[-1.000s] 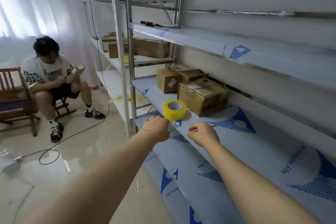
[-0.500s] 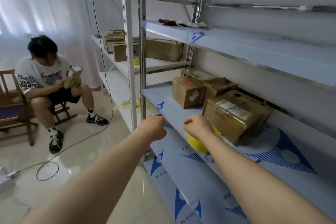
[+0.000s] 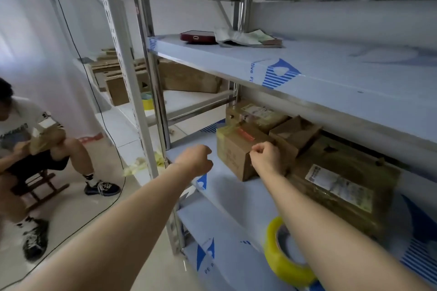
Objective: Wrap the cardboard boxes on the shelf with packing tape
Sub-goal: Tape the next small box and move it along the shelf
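— Hands, compared with before?
— Left hand (image 3: pixel 196 160) curled, empty, in front of the shelf (image 3: pixel 236 196). Right hand (image 3: pixel 267 158) has left the tape roll (image 3: pixel 279 264) for the cardboard box (image 3: pixel 233 153); grip unclear.
— Tape roll now?
— Behind that hand, under its forearm.

Brown boxes (image 3: pixel 234 157), yel. tape roll (image 3: pixel 280 264) nearby

One head-worn wide-angle camera looks forward and down, close over the front edge of the middle shelf (image 3: pixel 236 196). It faces the shelving at a slant, with the floor (image 3: pixel 82 231) filling the lower left.
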Motion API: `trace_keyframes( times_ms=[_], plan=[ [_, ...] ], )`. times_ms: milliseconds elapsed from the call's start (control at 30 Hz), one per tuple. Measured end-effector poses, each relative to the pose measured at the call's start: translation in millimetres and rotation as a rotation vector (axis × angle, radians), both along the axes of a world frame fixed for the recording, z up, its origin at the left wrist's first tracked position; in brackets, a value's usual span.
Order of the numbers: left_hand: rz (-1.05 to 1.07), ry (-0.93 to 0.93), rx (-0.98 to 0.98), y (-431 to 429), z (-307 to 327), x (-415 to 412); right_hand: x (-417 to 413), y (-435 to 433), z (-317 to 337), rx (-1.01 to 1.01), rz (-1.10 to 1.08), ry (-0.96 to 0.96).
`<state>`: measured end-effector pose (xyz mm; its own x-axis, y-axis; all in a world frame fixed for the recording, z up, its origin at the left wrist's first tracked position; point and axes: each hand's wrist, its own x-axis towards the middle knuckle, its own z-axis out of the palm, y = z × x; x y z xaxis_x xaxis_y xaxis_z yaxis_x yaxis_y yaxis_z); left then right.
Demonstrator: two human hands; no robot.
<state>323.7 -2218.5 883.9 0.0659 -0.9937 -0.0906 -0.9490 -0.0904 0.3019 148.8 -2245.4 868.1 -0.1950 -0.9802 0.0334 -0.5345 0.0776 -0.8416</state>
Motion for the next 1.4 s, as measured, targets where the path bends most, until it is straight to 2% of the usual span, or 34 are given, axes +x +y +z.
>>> trace_keyframes(
  times_ms=[267, 367, 567, 633, 900, 1167, 1267, 1400],
  plan=[
    [-0.097, 0.189, -0.075, -110, 0, 20, 12, -54, -21, 0.030, -0.363, -0.009],
    [-0.156, 0.362, -0.039, -147, -4, 27, 28, -67, -31, 0.005, -0.504, -0.058],
    [-0.252, 0.796, 0.215, -190, -16, 43, 61, -63, -27, 0.007, -0.716, -0.133],
    [-0.288, 0.887, 0.284, -192, -16, 46, 71, -59, -27, 0.002, -0.744, -0.155],
    [-0.397, 0.977, 0.437, -177, -17, 73, 97, -28, -31, -0.094, -0.766, -0.341],
    [-0.207, 1.246, 0.418, -139, -17, 90, 107, 10, -33, -0.173, -0.654, -0.487],
    [-0.197, 1.280, 0.355, -126, -13, 91, 110, 20, -39, -0.227, -0.654, -0.640],
    [-0.265, 1.180, 0.311, -116, -11, 88, 113, 30, -39, -0.230, -0.699, -0.929]
  ],
)
